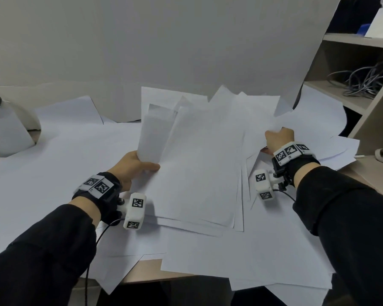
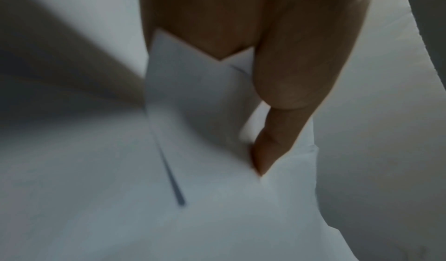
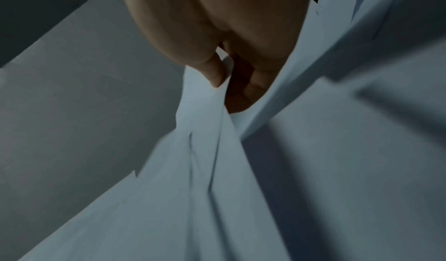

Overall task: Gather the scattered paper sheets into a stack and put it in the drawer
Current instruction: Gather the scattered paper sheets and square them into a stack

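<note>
here, the left hand (image 1: 132,165) pinches the near-left edge of the central stack (image 1: 199,164), long axis running away from the person; the right hand (image 1: 280,138) pinches loose sheets (image 1: 312,120) lying just right of it.

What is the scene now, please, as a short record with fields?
left hand: the left hand grips a curled bundle of sheets
right hand: the right hand pinches sheets at the right
middle pile: rough, edges not aligned
loose sheets: spread over the desk
drawer: not in view
shelf: holds grey cables
</note>
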{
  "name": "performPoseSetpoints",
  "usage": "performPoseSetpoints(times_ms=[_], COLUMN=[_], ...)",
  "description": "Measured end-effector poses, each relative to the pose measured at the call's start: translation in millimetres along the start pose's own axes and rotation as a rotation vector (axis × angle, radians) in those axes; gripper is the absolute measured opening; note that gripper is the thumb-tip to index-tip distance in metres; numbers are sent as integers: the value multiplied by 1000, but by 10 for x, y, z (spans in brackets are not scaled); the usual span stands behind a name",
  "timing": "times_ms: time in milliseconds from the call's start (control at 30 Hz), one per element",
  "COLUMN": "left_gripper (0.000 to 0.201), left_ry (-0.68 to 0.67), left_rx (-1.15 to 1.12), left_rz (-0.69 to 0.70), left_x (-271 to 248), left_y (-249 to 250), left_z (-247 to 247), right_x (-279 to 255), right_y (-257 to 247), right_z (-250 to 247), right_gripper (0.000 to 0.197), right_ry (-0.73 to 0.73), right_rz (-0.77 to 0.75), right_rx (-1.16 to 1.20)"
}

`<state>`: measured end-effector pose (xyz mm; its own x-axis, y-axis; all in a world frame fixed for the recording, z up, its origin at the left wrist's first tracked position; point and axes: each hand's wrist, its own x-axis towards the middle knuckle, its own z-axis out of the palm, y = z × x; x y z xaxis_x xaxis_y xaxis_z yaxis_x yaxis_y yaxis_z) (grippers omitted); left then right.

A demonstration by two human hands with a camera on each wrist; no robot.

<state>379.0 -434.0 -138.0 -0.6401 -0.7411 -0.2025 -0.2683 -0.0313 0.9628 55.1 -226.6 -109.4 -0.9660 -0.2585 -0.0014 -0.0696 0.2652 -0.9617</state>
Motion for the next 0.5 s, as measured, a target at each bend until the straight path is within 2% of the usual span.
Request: performPoseSetpoints(times_ms=[133, 267, 367, 500], left_gripper=[20, 22, 25, 25], left_ry=[37, 25, -3, -66], left_rx=[-47, -90, -114, -108], left_rz=[4, 3, 5, -1], left_x=[13, 38, 57, 51], left_y=[-21, 0, 38, 85], left_z=[-79, -108, -82, 6], right_x=[-10, -24, -117, -208], right_y=[-54, -20, -47, -124], right_z=[-148, -262, -258, -103], right_gripper=[30, 6, 8, 7], right_ry=[-90, -248, -333, -377], right_rz=[-65, -61, -68, -107], right_rx=[-172, -95, -30, -76])
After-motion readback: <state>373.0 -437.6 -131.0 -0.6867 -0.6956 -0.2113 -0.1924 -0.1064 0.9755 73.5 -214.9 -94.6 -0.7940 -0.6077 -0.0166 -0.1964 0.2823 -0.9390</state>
